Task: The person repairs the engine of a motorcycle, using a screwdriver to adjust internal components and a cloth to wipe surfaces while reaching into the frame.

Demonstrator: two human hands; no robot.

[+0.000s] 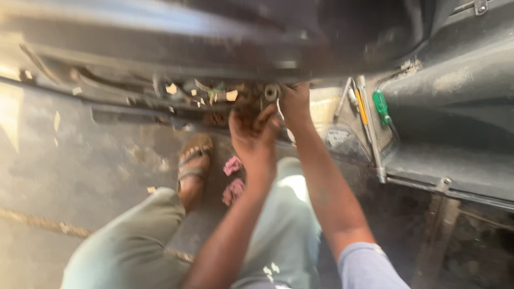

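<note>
Both my hands reach up under the dark edge of a vehicle body [214,48]. My left hand [251,136] is raised, its fingers curled against a rusty brown spot just below a small round metal fitting [270,92]. Right beside that fitting is my right hand [296,104], its fingertips hidden behind the dark edge. The picture is blurred, so I cannot make out what either hand grips.
A green-handled screwdriver [381,106] and a yellow-handled tool [362,107] lie on a mesh panel to the right. My sandalled foot [193,166] rests on the dusty floor [80,171], with two pink scraps [233,165] beside it. A dark panel [455,134] fills the right side.
</note>
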